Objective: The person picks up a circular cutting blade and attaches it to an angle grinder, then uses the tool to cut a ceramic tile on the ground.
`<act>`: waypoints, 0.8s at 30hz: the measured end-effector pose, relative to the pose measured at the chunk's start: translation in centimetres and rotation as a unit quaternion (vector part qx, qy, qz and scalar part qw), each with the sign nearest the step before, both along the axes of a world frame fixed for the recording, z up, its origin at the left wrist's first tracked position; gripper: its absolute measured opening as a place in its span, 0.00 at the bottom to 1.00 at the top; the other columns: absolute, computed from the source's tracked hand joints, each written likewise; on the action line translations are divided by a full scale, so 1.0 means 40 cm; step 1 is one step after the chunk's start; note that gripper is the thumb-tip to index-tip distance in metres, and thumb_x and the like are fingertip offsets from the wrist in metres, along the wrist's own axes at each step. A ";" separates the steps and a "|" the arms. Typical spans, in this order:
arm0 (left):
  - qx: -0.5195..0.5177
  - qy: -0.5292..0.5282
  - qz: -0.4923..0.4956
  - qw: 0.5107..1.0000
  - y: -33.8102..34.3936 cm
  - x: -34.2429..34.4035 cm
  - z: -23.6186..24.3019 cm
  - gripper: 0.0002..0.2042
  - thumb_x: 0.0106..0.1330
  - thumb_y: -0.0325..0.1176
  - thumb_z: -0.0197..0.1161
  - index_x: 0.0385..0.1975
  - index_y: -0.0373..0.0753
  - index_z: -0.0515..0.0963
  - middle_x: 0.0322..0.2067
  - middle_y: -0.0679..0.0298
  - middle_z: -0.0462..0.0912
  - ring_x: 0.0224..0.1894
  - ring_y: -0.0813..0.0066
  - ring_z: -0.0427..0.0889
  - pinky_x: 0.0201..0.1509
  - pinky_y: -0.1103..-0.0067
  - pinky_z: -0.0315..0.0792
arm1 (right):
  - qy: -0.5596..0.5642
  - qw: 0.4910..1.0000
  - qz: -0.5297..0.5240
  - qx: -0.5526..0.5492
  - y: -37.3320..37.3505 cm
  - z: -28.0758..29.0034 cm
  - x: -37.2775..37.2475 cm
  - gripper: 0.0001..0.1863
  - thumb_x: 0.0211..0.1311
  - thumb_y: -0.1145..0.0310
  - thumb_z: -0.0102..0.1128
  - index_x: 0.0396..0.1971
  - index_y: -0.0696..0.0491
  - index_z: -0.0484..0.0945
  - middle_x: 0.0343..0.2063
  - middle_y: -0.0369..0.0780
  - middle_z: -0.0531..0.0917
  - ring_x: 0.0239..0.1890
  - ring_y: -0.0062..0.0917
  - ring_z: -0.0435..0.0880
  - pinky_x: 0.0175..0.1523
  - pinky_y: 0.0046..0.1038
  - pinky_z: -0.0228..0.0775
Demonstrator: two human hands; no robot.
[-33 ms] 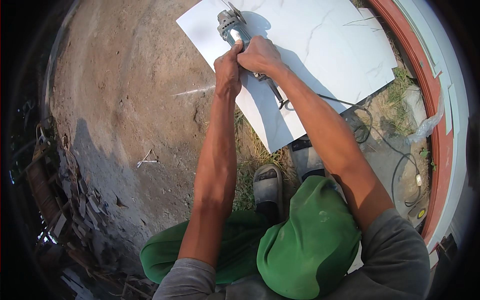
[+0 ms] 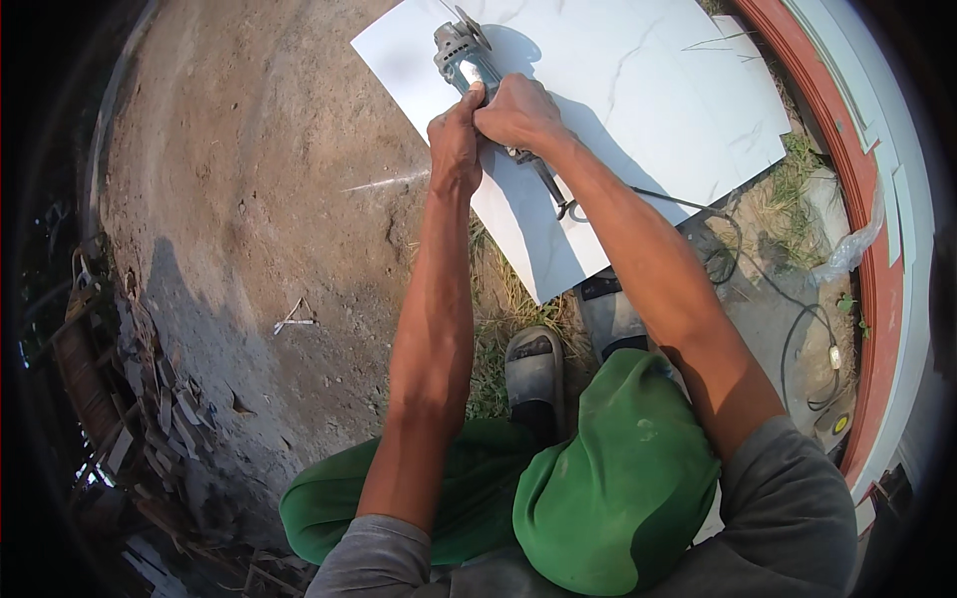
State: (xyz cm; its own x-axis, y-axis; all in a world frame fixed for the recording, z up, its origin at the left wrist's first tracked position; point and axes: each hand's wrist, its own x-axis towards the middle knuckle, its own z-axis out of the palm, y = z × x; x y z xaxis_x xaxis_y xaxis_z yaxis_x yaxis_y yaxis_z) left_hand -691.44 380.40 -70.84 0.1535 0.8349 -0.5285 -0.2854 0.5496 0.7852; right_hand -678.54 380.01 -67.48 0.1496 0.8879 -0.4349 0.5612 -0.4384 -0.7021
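Both my hands are closed round the body of an angle grinder [image 2: 469,68] with a grey head and a blue-green casing. My left hand [image 2: 458,135] grips its left side, thumb pointing up along the casing. From the right, my right hand [image 2: 518,112] wraps over it, and its fingertips are partly hidden. The thin disc [image 2: 472,27] stands edge-on at the far end, over a large white tile [image 2: 658,90] with faint grey veins. Below my hands the grinder's rear end and cord run down to the right. Whether the disc touches the tile I cannot tell.
A black cord [image 2: 743,254] loops over the ground at right, beside a red and white ledge [image 2: 865,199]. Bare dirt [image 2: 259,179] lies to the left, with a pile of broken scraps [image 2: 164,419] at lower left. My sandalled foot [image 2: 533,371] stands just below the tile.
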 end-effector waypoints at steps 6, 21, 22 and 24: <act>-0.008 0.010 0.026 1.000 -0.133 0.035 0.063 0.24 0.74 0.49 0.65 0.54 0.31 0.81 0.49 0.54 0.86 0.51 0.64 0.85 0.57 0.65 0.77 | -0.012 1.000 0.015 -0.021 -0.101 0.054 0.031 0.18 0.50 0.62 0.67 0.23 0.66 0.85 0.25 0.53 0.88 0.33 0.43 0.90 0.41 0.39 0.81; -0.279 -0.288 -0.496 0.770 -0.851 0.462 0.039 0.21 0.80 0.48 0.54 0.58 0.38 0.81 0.48 0.64 0.88 0.46 0.69 0.85 0.49 0.69 0.77 | -0.132 0.978 -0.157 0.040 -0.658 0.556 0.371 0.15 0.53 0.62 0.71 0.30 0.59 0.80 0.21 0.38 0.80 0.24 0.23 0.78 0.32 0.33 0.72; -0.303 -0.287 -0.524 0.743 -0.906 0.467 0.040 0.21 0.80 0.47 0.54 0.58 0.37 0.81 0.47 0.63 0.89 0.45 0.68 0.85 0.47 0.69 0.77 | -0.162 0.969 -0.188 0.016 -0.684 0.572 0.378 0.14 0.54 0.63 0.70 0.30 0.59 0.80 0.21 0.37 0.80 0.24 0.23 0.78 0.31 0.33 0.72; -0.314 -0.271 -0.540 0.732 -0.955 0.466 0.037 0.21 0.79 0.46 0.55 0.57 0.36 0.81 0.45 0.62 0.89 0.42 0.66 0.87 0.44 0.69 0.78 | -0.165 0.965 -0.202 0.029 -0.742 0.583 0.392 0.14 0.54 0.63 0.71 0.30 0.59 0.81 0.21 0.37 0.80 0.24 0.23 0.78 0.31 0.32 0.71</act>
State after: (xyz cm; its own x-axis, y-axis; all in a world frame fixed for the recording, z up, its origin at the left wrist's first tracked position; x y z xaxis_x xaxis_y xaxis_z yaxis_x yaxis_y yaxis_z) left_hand -672.79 342.19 -69.35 0.8744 -0.3104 -0.3730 0.4060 0.8889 0.2122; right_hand -662.86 350.35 -44.15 0.6104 0.7498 -0.2554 0.5494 -0.6330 -0.5453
